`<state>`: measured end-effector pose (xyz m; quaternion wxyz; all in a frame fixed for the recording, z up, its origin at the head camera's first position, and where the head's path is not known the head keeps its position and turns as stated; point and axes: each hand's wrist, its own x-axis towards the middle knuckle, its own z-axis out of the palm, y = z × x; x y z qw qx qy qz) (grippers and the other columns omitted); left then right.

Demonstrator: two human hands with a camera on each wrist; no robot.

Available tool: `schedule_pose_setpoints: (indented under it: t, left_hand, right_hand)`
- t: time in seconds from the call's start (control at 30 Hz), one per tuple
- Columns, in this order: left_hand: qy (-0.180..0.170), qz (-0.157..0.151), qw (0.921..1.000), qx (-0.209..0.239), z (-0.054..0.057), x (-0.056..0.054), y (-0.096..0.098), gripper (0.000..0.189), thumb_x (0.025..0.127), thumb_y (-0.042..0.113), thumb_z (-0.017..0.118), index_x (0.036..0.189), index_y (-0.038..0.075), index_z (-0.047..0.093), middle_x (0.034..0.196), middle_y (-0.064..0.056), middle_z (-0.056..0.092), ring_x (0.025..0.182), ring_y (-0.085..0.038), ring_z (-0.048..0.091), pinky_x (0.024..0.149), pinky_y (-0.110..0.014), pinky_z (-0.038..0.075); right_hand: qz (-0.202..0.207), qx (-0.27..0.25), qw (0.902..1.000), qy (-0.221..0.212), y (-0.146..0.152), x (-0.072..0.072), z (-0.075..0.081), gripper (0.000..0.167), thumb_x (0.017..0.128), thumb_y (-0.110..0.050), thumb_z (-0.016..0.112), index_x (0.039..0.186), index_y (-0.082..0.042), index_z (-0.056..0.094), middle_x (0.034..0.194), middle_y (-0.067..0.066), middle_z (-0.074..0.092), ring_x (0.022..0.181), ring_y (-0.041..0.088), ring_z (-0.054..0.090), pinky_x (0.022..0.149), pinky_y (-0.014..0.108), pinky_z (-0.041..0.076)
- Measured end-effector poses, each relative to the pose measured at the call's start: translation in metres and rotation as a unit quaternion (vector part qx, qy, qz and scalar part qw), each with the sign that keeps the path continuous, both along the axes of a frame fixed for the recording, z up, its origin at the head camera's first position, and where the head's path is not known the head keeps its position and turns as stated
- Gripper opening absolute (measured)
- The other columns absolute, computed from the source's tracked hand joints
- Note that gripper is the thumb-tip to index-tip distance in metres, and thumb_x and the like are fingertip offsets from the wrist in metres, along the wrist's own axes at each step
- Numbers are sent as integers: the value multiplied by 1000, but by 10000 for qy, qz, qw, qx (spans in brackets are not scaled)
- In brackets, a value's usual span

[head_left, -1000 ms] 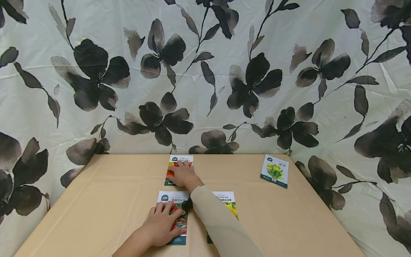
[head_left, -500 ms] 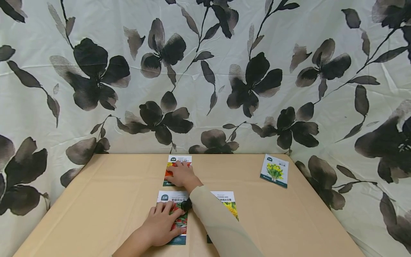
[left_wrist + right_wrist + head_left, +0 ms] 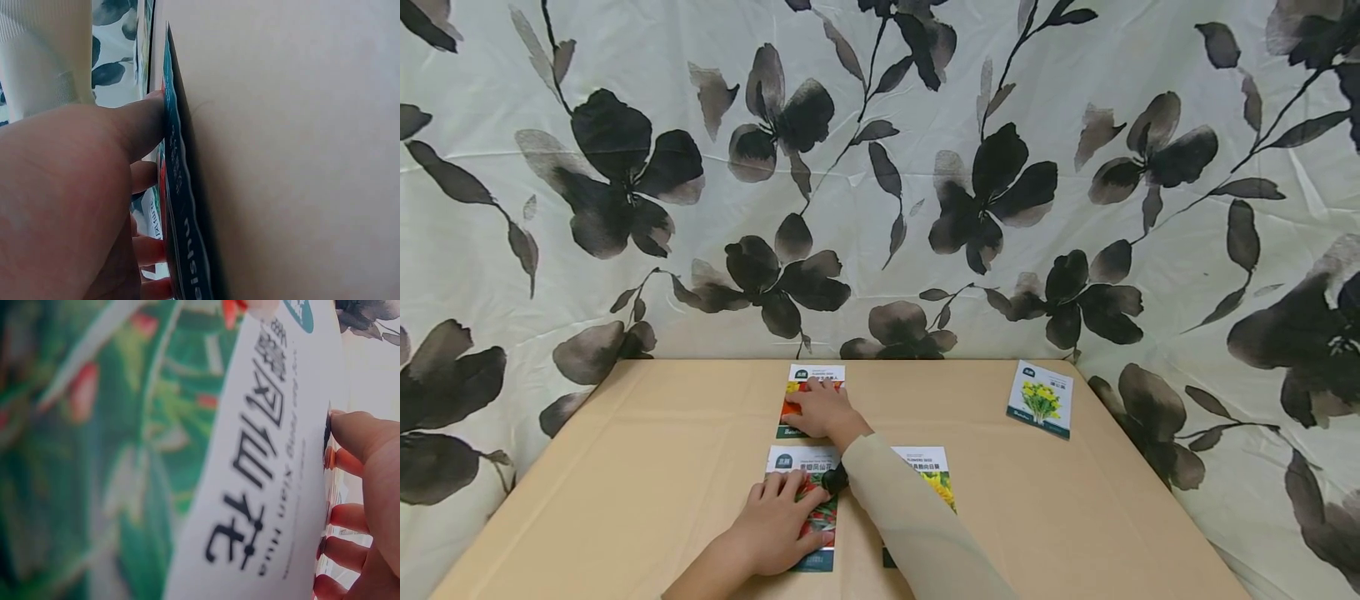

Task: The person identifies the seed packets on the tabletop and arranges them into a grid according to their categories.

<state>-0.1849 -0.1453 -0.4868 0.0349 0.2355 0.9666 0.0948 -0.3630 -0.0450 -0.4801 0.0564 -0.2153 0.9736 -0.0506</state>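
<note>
My left hand rests with its fingers spread on a seed packet with red flowers and green leaves, near the table's front. In the left wrist view the thumb and fingertips touch that packet's printed face. Farther back, my right hand lies on a red-orange seed packet close to the table's back edge, its fingers covering much of the picture. The right wrist view looks past the near packet's white top and black lettering to the right hand. Both packets are partly hidden under the hands.
A yellow-flowered seed packet lies right of the near one, partly behind my right sleeve. Another packet with yellow flowers lies slightly turned at the back right of the tan table. A floral cloth hangs behind.
My right hand and the red-orange packet under it have shifted slightly left and toward me. My left hand and the other packets have stayed put.
</note>
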Motion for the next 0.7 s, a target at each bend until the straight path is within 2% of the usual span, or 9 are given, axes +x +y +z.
schedule_pose_setpoints:
  t: [0.7]
  left_hand:
    - [-53,31,10000,74,2,2,1,54,94,62,61,133,25,61,140,-15,49,122,-37,43,92,-60,38]
  right_hand:
    - [-114,6,9999,25,-1,4,1,50,98,-62,54,145,-47,54,155,-1,46,144,26,40,116,55,35]
